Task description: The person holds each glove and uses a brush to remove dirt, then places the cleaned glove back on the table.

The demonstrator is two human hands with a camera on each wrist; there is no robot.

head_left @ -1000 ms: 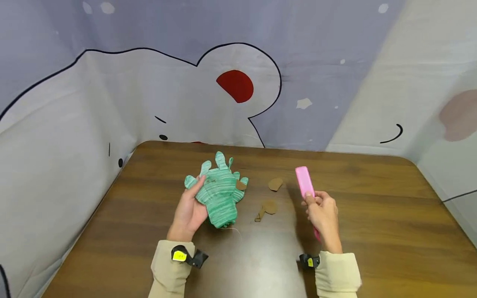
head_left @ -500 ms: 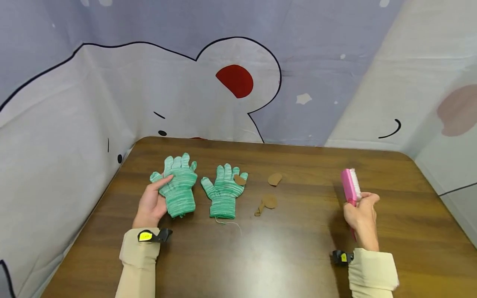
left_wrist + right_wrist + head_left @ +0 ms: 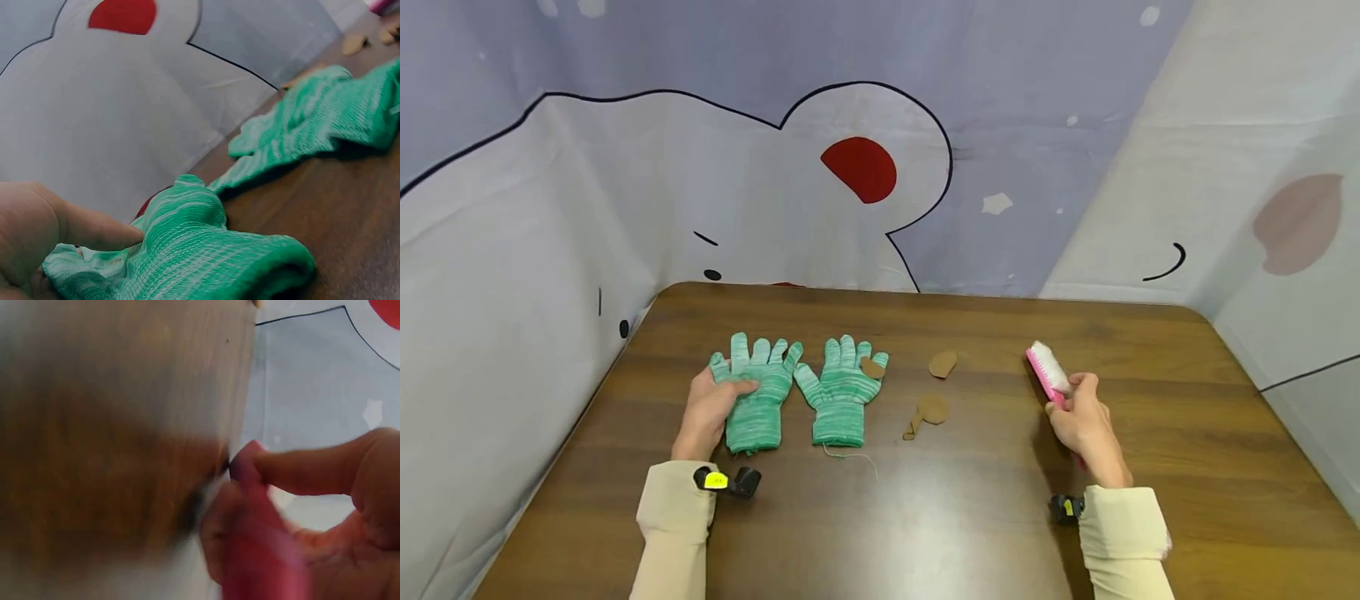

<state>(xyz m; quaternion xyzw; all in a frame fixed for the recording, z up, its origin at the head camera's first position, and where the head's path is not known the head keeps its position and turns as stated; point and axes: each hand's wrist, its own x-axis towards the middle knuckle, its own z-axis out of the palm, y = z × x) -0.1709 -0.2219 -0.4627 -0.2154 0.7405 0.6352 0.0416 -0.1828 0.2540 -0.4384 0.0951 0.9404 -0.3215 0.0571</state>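
Observation:
My left hand (image 3: 706,410) grips the left green-and-white knit glove (image 3: 756,417) by its outer side. The thumb lies across the glove's top, and the other fingers are mostly hidden under it. Beside it a second matching glove (image 3: 838,408) lies flat with its fingers pointing away and a loose thread at its cuff. In the left wrist view the held glove (image 3: 194,250) bulges up, its cuff gaping. My right hand (image 3: 1084,425) holds a pink brush (image 3: 1047,375) by the handle, white bristles turned up and to the right. The brush handle (image 3: 262,550) is blurred in the right wrist view.
A brown flat scrap (image 3: 872,367) lies on the second glove's fingers. Another brown scrap (image 3: 942,364) and a round brown piece (image 3: 934,408) with a folded strip lie right of it. A printed cloth (image 3: 760,200) stands behind the wooden table (image 3: 925,517).
The left glove was lifted off the other one, carried left and lowered beside it. My right hand moved right with the brush, then partly back left, turning the bristles up.

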